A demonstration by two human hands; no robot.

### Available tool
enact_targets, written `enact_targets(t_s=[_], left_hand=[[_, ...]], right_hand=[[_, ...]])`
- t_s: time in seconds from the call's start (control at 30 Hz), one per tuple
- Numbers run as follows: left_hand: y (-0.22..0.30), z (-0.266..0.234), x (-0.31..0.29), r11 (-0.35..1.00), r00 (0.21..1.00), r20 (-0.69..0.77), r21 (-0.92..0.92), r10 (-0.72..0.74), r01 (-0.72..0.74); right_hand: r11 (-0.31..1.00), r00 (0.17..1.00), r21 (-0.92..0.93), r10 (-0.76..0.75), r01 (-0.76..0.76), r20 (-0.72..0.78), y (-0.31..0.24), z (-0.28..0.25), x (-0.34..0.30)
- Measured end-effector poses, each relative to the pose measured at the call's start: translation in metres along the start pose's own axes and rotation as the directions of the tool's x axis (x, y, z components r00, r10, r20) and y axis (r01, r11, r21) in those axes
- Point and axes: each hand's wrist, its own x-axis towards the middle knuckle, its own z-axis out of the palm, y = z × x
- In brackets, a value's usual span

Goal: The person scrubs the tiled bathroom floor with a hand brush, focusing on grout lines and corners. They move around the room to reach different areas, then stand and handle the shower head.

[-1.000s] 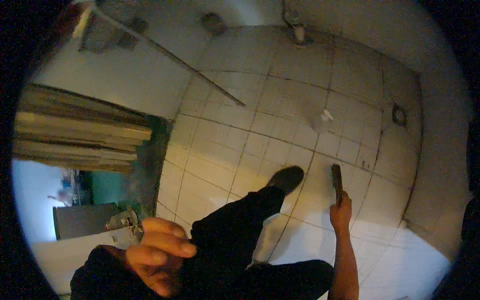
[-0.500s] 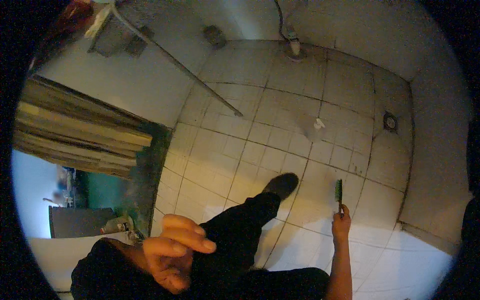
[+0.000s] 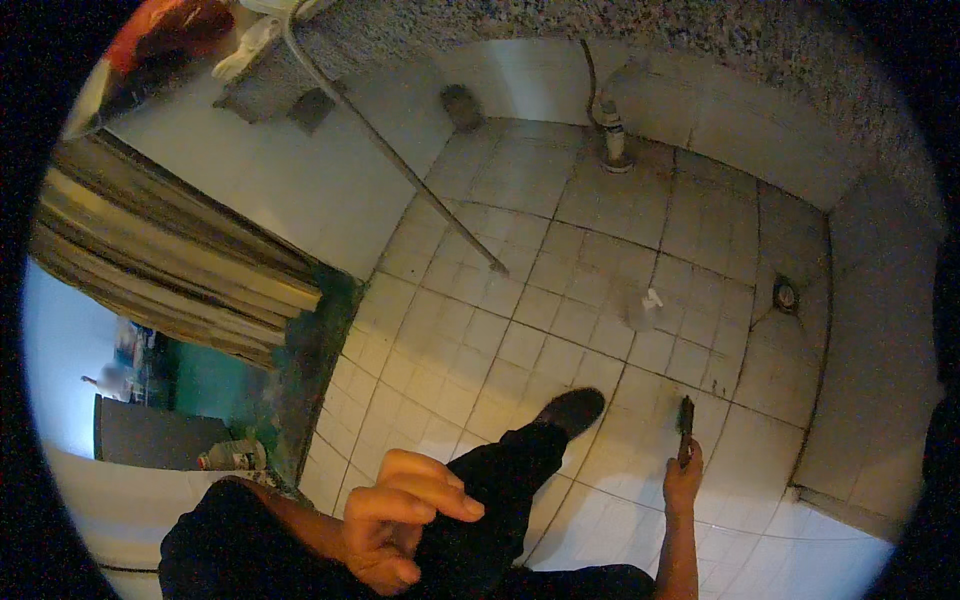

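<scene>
My right hand [image 3: 683, 484] grips the handle of a scrubbing brush [image 3: 686, 425]. The green bristles are turned to the left, and the brush is over the pale tiled floor [image 3: 590, 365]; whether it touches the tiles I cannot tell. My left hand [image 3: 412, 515] is raised in front of my dark trouser leg. Its fingers are loosely bent, the thumb stands apart from them, and nothing shows between them. Beyond the brush lies a small clear and white object [image 3: 650, 302], too blurred to name.
A round floor drain [image 3: 786, 294] is at the right, near the wall. A white pipe [image 3: 613, 140] rises at the back beneath a speckled counter edge [image 3: 680, 40]. A grey hose [image 3: 400, 165] slants down from the upper left. Beside the doorway hangs a striped curtain [image 3: 170, 260].
The floor and fittings sit lower in view, with the counter edge now showing. The brush has turned, so its bristles show less. My left hand has moved a little right and lower.
</scene>
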Motion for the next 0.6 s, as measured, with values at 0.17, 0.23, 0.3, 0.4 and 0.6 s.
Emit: enact_targets(t_s=[0.17,0.23,0.3,0.4,0.6], left_hand=[[0.018,-0.018,0.014,1.000,0.991,0.137,-0.012,0.010,-0.008],[0.008,-0.023,-0.001,0.998,0.994,0.105,-0.063,-0.013,0.020],[0.000,-0.025,-0.012,0.992,0.998,0.052,-0.122,-0.026,0.032],[0.010,-0.033,0.003,0.989,0.976,0.216,-0.145,0.010,0.022],[0.015,-0.022,0.007,0.995,0.993,0.104,-0.087,-0.050,0.059]], right_hand=[[0.970,0.995,0.224,0.089,-0.097,0.047,-0.006,-0.006,-0.001],[0.793,0.901,0.429,0.366,-0.433,0.234,-0.050,-0.013,0.005],[0.650,0.841,0.534,0.436,-0.541,0.321,-0.102,-0.019,0.026],[0.452,0.819,0.690,0.410,-0.565,0.402,-0.131,-0.012,0.028],[0.364,0.823,0.751,0.387,-0.551,0.416,-0.146,-0.021,0.024]])
